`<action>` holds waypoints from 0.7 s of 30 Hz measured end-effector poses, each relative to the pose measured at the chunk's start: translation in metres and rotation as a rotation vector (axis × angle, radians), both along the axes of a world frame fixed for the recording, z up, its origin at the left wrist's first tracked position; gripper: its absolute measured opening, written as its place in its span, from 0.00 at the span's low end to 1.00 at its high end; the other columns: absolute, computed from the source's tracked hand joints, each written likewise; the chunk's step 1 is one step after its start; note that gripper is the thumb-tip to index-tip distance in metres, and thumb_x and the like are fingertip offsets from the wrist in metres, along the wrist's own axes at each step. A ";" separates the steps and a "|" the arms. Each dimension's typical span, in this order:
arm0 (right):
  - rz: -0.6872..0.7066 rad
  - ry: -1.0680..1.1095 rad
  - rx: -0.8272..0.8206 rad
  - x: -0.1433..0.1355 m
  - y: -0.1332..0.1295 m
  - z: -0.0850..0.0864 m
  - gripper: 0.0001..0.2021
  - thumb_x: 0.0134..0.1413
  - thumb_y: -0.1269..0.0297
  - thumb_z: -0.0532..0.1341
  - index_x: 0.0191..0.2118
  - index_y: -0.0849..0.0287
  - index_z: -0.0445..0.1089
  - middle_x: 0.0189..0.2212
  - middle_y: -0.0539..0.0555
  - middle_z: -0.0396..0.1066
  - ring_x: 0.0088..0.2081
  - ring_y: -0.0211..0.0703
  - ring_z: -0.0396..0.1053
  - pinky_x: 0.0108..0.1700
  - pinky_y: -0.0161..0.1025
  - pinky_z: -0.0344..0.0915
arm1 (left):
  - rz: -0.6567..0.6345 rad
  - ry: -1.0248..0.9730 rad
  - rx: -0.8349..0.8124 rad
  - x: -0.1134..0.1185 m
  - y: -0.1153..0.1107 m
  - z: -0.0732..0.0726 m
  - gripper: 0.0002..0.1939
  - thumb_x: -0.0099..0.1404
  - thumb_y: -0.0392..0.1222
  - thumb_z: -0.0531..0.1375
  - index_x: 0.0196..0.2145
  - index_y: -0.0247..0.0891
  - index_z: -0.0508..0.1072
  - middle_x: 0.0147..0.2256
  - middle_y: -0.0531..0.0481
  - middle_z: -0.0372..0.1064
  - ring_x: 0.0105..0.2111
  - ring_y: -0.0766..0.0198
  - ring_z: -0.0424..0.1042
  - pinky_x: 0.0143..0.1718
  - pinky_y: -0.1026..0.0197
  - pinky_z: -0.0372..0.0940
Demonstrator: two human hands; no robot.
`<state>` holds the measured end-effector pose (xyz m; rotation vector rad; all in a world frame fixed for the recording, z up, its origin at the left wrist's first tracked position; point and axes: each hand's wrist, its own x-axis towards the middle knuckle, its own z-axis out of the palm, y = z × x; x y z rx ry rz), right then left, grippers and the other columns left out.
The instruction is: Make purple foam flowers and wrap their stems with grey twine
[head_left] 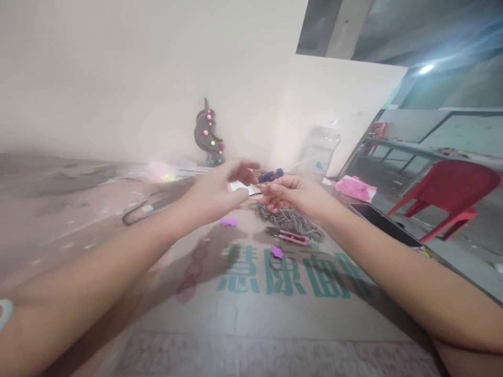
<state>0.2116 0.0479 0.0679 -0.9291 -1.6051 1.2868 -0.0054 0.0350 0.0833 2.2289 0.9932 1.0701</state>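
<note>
My left hand [228, 188] is raised over the work surface, thumb and fingers apart, with nothing visible between them. Facing it, my right hand [296, 196] has its fingertips pinched together; what they hold is too small and blurred to make out. A thin dark strand [255, 195] shows beside those fingertips. Below my right hand lies a tangled heap of grey cord [293, 220]. In front of the heap are pink-handled thread snips [288, 235] and a purple flower piece [277, 252] with a dark loop. Another purple piece [228, 222] lies below my left hand.
A dark moon-shaped ornament [206, 131] with coloured dots hangs on the wall. Behind my hands are a dark blue object [271, 175] and a clear plastic bottle [320, 149]. To the right are a pink cloth [356, 188], a phone [387, 225] and a red chair [448, 188].
</note>
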 end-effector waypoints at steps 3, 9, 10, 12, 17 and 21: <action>-0.013 0.016 0.065 0.007 0.003 0.005 0.17 0.46 0.53 0.72 0.36 0.61 0.79 0.28 0.54 0.79 0.27 0.35 0.74 0.31 0.33 0.72 | 0.102 0.004 0.038 -0.001 0.008 -0.002 0.19 0.64 0.43 0.59 0.52 0.39 0.74 0.51 0.44 0.73 0.52 0.54 0.71 0.55 0.51 0.64; -0.068 -0.203 0.416 -0.002 -0.012 0.010 0.09 0.58 0.61 0.64 0.41 0.56 0.81 0.39 0.54 0.79 0.38 0.40 0.75 0.44 0.41 0.71 | -0.136 -0.149 -0.315 0.002 0.017 -0.014 0.24 0.67 0.60 0.57 0.50 0.39 0.77 0.53 0.42 0.75 0.54 0.52 0.71 0.58 0.49 0.62; -0.102 -0.238 0.490 -0.004 -0.015 0.010 0.09 0.59 0.63 0.63 0.41 0.54 0.81 0.40 0.53 0.78 0.41 0.41 0.74 0.48 0.42 0.70 | -0.195 -0.188 -0.398 0.003 0.017 -0.016 0.25 0.67 0.61 0.58 0.48 0.40 0.78 0.51 0.42 0.76 0.54 0.52 0.71 0.58 0.48 0.62; -0.158 -0.272 0.588 -0.006 -0.017 0.008 0.09 0.58 0.66 0.63 0.42 0.51 0.81 0.43 0.53 0.76 0.46 0.42 0.73 0.53 0.44 0.67 | -0.285 -0.260 -0.497 0.004 0.017 -0.018 0.25 0.65 0.62 0.60 0.47 0.40 0.79 0.50 0.41 0.77 0.53 0.52 0.72 0.57 0.48 0.61; -0.163 -0.319 0.665 -0.009 -0.016 -0.002 0.12 0.61 0.66 0.62 0.46 0.46 0.80 0.47 0.52 0.75 0.51 0.43 0.72 0.56 0.46 0.66 | -0.328 -0.271 -0.488 0.009 0.011 -0.020 0.20 0.64 0.58 0.62 0.43 0.40 0.81 0.46 0.42 0.78 0.49 0.56 0.74 0.53 0.52 0.64; -0.125 -0.405 0.807 -0.012 -0.019 -0.003 0.16 0.62 0.69 0.59 0.52 0.46 0.77 0.51 0.53 0.75 0.53 0.44 0.71 0.57 0.47 0.65 | -0.203 -0.299 -0.469 0.010 0.011 -0.021 0.20 0.60 0.56 0.66 0.44 0.42 0.81 0.44 0.46 0.79 0.46 0.56 0.74 0.47 0.55 0.66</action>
